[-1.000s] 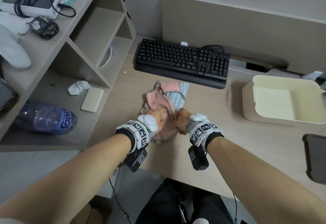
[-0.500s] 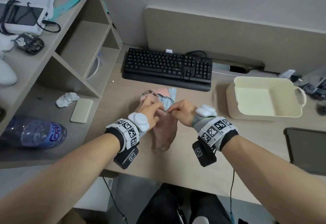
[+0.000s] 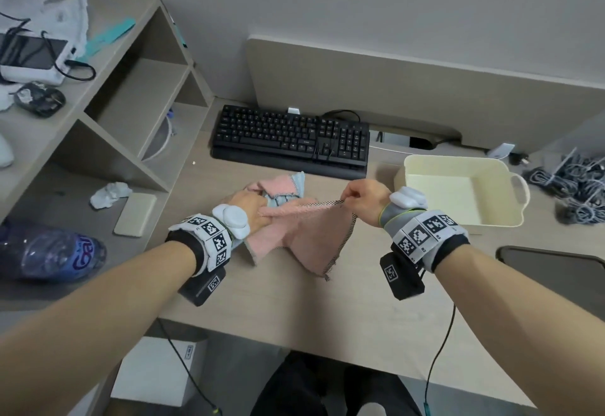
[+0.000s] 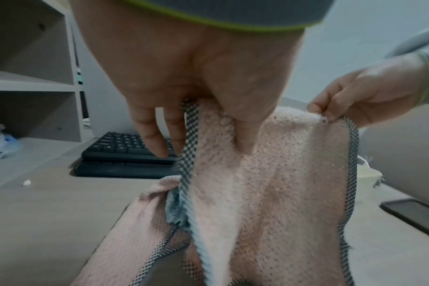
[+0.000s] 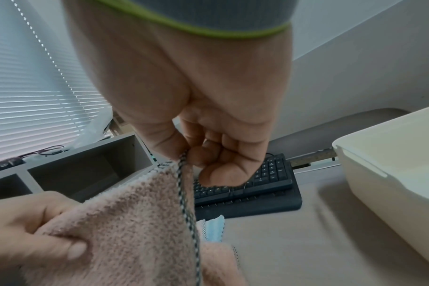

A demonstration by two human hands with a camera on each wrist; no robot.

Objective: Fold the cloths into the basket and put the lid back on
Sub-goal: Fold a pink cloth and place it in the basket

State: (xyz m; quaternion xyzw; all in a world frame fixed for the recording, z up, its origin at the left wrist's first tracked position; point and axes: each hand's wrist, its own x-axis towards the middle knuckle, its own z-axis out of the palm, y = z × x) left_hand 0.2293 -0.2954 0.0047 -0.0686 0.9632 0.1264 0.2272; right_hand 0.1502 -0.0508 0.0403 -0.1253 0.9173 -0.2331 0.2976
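A pink fluffy cloth with a black-and-white checked hem hangs stretched between my hands above the desk. My left hand pinches its left corner with thumb and fingers. My right hand pinches the right corner by the checked hem. More cloths, pink and light blue, lie crumpled just behind, in front of the keyboard. The cream basket stands open and empty to the right of my right hand. In the right wrist view its wall is close on the right.
A black keyboard lies at the back. A shelf unit stands on the left, with a bottle and a crumpled tissue on it. A dark flat slab lies at the right edge, a cable tangle beyond the basket.
My hands have drawn apart, the right one toward the basket. The pink cloth, bunched between them before, is now lifted and spread out.
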